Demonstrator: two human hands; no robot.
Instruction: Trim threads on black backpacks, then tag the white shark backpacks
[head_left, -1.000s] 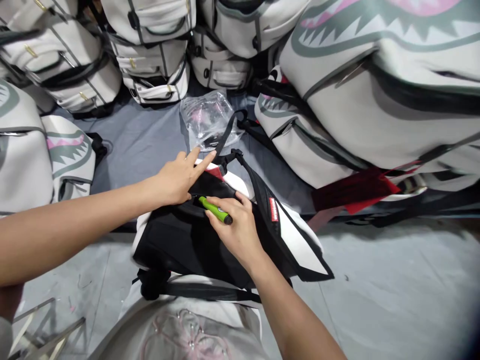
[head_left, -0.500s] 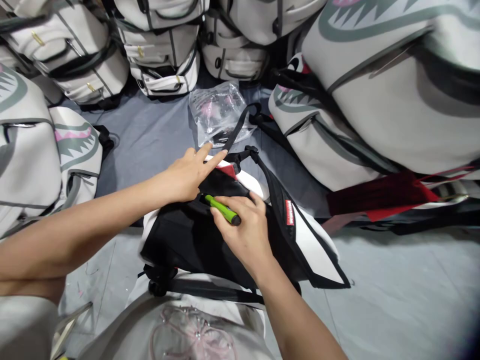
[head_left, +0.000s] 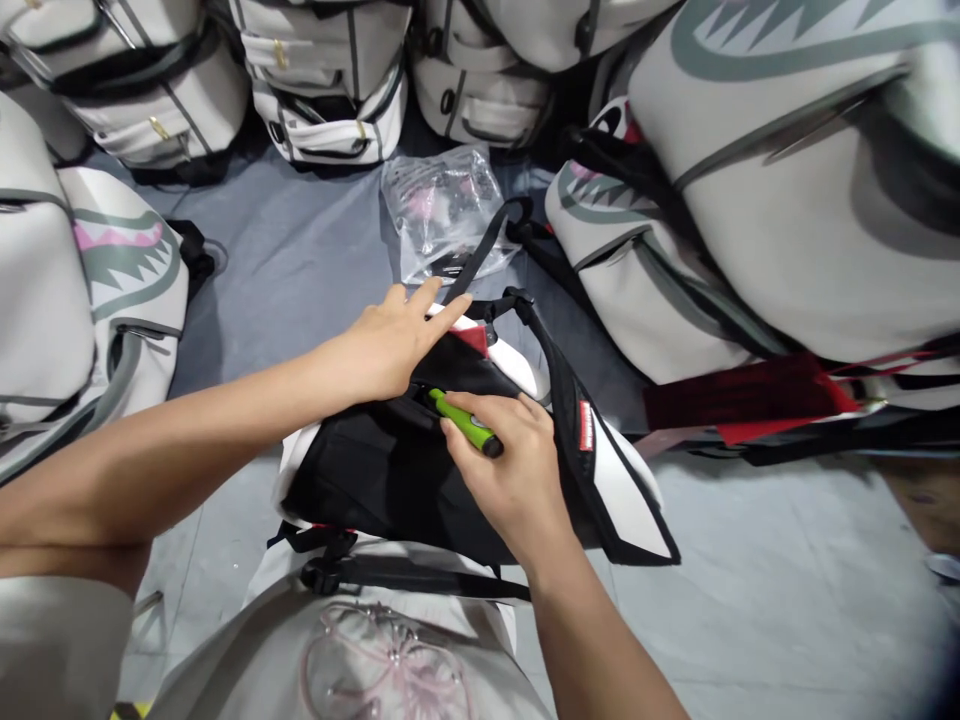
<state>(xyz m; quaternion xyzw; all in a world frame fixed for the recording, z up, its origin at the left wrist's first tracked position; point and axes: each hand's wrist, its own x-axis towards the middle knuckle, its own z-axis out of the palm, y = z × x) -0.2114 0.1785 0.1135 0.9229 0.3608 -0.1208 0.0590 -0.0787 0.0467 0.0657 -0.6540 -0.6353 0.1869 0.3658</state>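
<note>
A black and white backpack (head_left: 375, 470) lies back-up in front of me on the grey surface, its black straps trailing toward the far side. My left hand (head_left: 394, 340) lies flat on its upper end, fingers stretched out and pressing the fabric down. My right hand (head_left: 514, 475) is closed round a small green tool (head_left: 465, 422) with a black end, whose tip points at the black panel just under my left hand. A red label (head_left: 586, 427) sits on the bag's right side strap.
Many white backpacks with shark-mouth prints are piled round me: left (head_left: 90, 290), far side (head_left: 330, 90) and right (head_left: 787, 200). A clear plastic bag (head_left: 442, 205) lies beyond the backpack. Red sheets (head_left: 742, 400) stick out under the right pile. Grey floor (head_left: 750, 580) spreads at lower right.
The view has drifted a little; both hands and the green tool keep nearly the same places on the backpack, the tool tip staying against the black panel.
</note>
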